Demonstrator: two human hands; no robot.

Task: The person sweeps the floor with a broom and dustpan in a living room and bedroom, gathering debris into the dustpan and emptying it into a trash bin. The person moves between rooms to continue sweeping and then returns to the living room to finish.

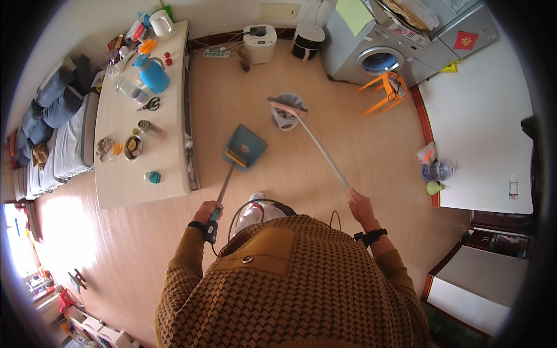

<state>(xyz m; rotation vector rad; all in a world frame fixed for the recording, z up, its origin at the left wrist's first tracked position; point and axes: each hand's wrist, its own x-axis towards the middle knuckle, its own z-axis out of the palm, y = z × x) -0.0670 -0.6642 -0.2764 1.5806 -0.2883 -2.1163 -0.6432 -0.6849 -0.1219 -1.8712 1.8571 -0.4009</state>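
Dustpan (253, 140): teal pan is sitting ahead of the left hand (209, 212) and slightly right of it, angled out on its long handle. Left hand is gripping that handle, fingers wrapped. A small pale bit is lying in the pan, too small to identify.

Broom (322, 148): right hand (361, 207) is holding the pale pole near its end, fingers closed around it. Pole is running forward-left from that hand; pinkish head is crossing over the lined bin (284, 122). Can't tell if head and rim are touching.

Further out: table (125, 182) is standing left of and ahead of the left hand, carrying a blue jug (153, 75) and scissors (152, 104). Orange stool (385, 91) is standing well ahead of the right hand, washing machine (351, 51) beyond it. Large clear bottle (439, 171) is resting to that hand's right.
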